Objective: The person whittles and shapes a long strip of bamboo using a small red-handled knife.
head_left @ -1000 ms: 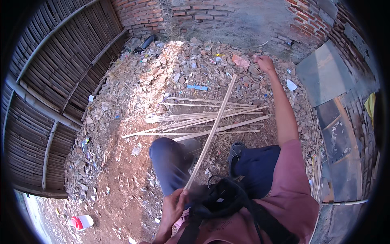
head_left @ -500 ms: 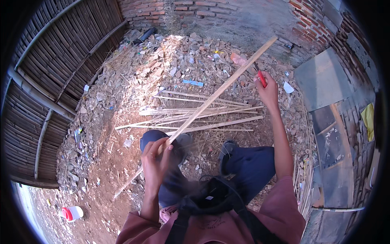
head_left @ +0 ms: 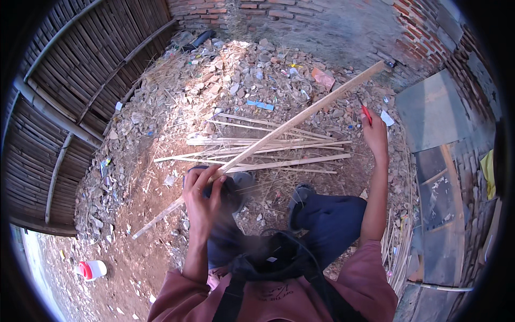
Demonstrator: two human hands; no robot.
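A long, pale bamboo strip [head_left: 311, 112] runs slantwise from the lower left up to the far right. My left hand [head_left: 201, 206] pinches it near its lower part, above my left knee, so a short end sticks out behind the fingers. My right hand [head_left: 376, 135] is closed around a small red-handled knife [head_left: 367, 115], whose thin dark blade points up and away. The knife stands apart from the strip, to its right. Beyond my feet, several thinner pale strips [head_left: 306, 162] lie loosely crossed on the ground, partly behind the held strip.
Stony rubble [head_left: 247, 80] with scraps covers the ground toward the brick wall [head_left: 322, 27]. A bamboo wall [head_left: 59, 155] rises on the left; grey panels [head_left: 434, 112] lean at right. A white container with a red lid [head_left: 94, 270] lies at lower left. More thin strips lie beside my right arm.
My right hand with the knife has moved right, away from the bamboo strip. The strip's far end has swung right and slightly down, and its near end shows farther left.
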